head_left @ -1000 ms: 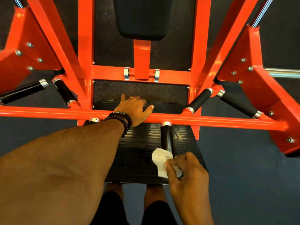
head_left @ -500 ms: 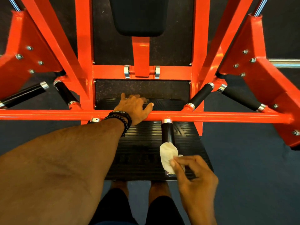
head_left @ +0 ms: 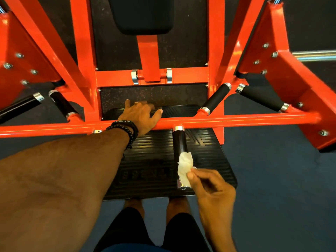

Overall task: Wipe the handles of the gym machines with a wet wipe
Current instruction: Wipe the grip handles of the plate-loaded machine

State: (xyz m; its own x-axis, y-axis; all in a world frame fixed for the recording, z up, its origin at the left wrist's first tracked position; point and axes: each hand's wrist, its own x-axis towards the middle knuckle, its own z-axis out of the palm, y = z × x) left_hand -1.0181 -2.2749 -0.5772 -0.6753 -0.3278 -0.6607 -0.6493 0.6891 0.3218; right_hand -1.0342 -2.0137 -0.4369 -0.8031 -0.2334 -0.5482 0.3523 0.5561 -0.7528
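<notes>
R hand [head_left: 212, 186] pinches white wipe [head_left: 184, 165] vs black handle [head_left: 180, 142]; L hand [head_left: 141, 116] fingers relaxed, resting on orange bar [head_left: 236, 120]

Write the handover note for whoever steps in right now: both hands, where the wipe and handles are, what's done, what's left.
Left hand: rests over the orange crossbar, fingers draped on it, steadying.
Right hand: pinches the white wet wipe against the near end of the centre black handle that points toward the person.
Done: cannot tell how much of the centre handle is wiped; its upper part is bare of the wipe now.
Left: finish this handle, then the two black handles on the right and the two on the left.
</notes>
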